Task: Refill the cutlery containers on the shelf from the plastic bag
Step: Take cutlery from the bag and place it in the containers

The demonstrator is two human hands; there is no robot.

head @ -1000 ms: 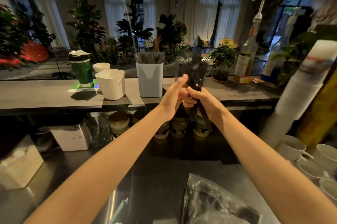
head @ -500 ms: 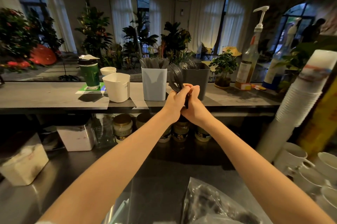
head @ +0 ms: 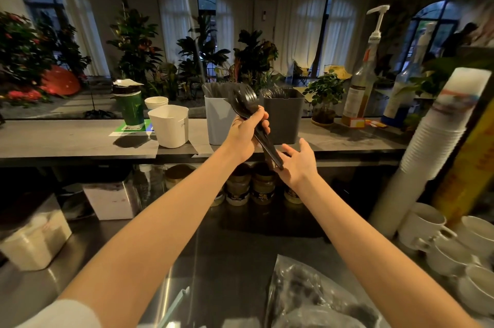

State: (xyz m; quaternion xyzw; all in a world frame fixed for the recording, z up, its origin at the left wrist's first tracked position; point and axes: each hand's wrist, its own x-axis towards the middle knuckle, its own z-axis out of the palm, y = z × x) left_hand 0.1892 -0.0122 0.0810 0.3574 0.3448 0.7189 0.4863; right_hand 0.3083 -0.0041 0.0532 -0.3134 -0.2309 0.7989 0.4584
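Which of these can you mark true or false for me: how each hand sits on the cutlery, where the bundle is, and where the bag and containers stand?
1. The left hand grips the bundle of black cutlery. True.
2. The right hand is curled tightly round the bundle. False: it is open and only meets the handle ends.
3. The bundle already stands in the dark grey container. False: it is held tilted in front of the containers, above the shelf.
4. The plastic bag lies on the steel counter close to the person. True.
5. The dark grey container stands right of the light blue container. True.
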